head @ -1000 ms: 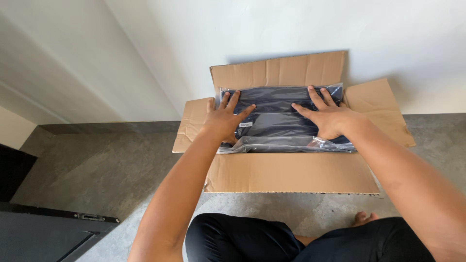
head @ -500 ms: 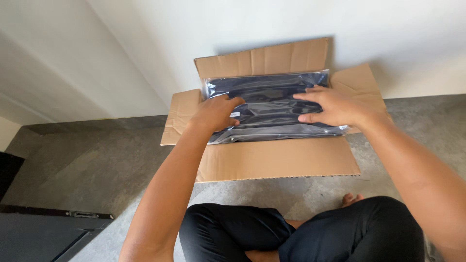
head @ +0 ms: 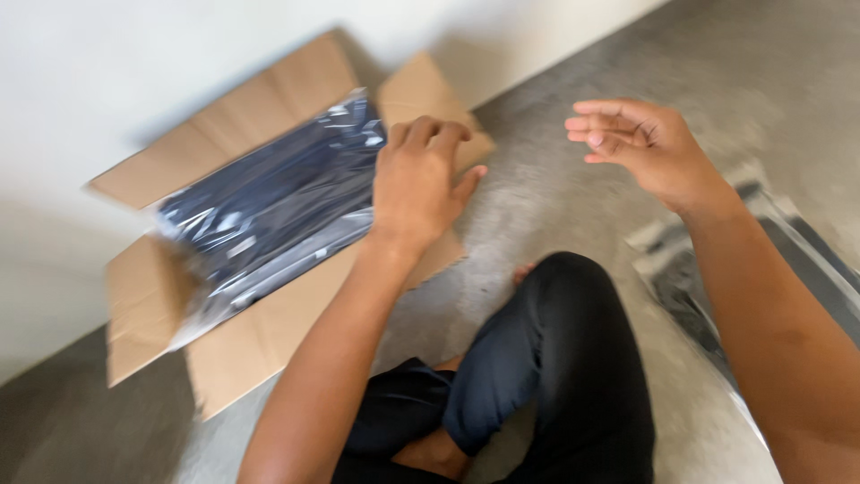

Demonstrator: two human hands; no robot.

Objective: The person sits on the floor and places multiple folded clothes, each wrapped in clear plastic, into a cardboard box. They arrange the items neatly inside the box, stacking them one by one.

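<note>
Left hand point(head: 419, 184) curled, palm down; right hand point(head: 640, 143) raised, empty.

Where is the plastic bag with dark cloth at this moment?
In the head view, the bag lies in the open cardboard box at the left, against the wall, with the left hand at its right end.

Dark clear-wrapped packet point(head: 269, 215) lying flat, filling open cardboard box point(head: 260, 336)

Grey concrete floor point(head: 573, 206); white wall point(head: 134, 63) behind; clear-wrapped dark packet point(head: 690, 287) lying on floor at right.
</note>
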